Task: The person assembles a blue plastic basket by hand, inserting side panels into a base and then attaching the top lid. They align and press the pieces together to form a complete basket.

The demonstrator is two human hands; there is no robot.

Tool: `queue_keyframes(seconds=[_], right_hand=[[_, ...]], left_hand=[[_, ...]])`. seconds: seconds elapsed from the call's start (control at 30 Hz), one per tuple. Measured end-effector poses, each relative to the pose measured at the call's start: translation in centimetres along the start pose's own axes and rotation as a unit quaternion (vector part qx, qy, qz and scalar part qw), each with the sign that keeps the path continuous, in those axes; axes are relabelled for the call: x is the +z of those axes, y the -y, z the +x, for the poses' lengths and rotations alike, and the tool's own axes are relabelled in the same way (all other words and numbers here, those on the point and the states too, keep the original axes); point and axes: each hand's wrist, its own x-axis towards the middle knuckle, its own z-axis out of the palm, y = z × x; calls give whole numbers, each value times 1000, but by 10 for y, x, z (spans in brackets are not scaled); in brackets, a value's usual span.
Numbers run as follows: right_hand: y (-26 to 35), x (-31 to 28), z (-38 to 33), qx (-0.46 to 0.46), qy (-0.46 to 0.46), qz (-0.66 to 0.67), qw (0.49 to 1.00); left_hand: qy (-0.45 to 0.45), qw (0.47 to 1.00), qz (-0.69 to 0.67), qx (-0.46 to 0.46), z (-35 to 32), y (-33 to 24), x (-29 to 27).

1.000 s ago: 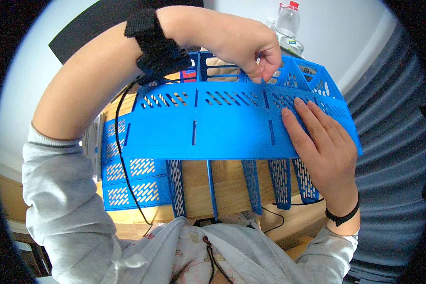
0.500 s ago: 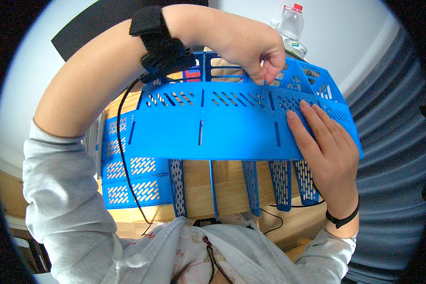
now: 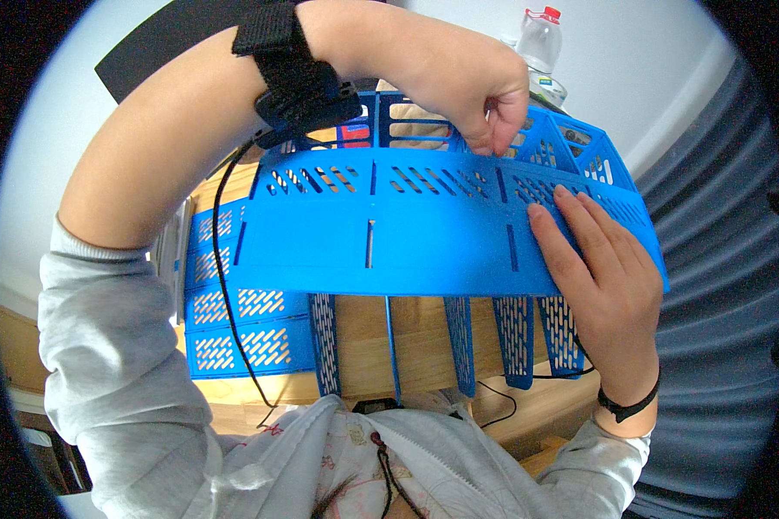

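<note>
A blue plastic organizer [image 3: 312,238] with slots, slanted vents and upright dividers lies across the middle, its broad panel facing me. From the upper left my left arm reaches over it. My left hand [image 3: 485,86] is closed in a pinch at the panel's far edge, where a divider meets it; the fingertips are partly hidden. On the panel's right end rests my right hand [image 3: 601,259], fingers stretched out and lying flat. Perforated blue dividers [image 3: 514,342] stick out below the panel toward me.
Blue perforated pieces [image 3: 225,333] lie at the left on the wooden table [image 3: 420,346]. A clear bottle with a red cap [image 3: 541,41] stands at the back. A black cable [image 3: 225,277] hangs from my left wrist strap [image 3: 299,95]. A dark curtain [image 3: 710,346] hangs at the right.
My left hand has shifted slightly right along the far edge, still pinched. The organizer and my right hand have moved a little to the right.
</note>
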Motion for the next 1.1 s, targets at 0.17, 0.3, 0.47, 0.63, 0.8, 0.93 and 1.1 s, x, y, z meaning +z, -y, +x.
queue_keyframes(seconds=[0.17, 0.3, 0.47, 0.63, 0.8, 0.93, 1.1], right_hand=[[-3, 0, 3, -23, -30, -30, 999], [-5, 1, 4, -27, -32, -25, 999], [-5, 3, 4, -30, -32, -22, 999], [-4, 2, 5, -34, -24, -29, 999], [-4, 3, 6, -32, -25, -27, 999], [-5, 10, 6, -39, -47, -35, 997], [-5, 15, 6, -40, -50, -45, 997]], left_hand=[[-22, 999, 31, 39, -2, -3, 4], [-7, 1000, 12, -4, 0, -3, 3], [-13, 1000, 7, 18, 2, 4, 5], [-16, 999, -27, 38, -1, 8, 5], [-22, 999, 2, 30, -1, 7, 5], [-41, 997, -7, 67, -1, 10, 8], [-9, 1000, -7, 21, -1, 9, 4]])
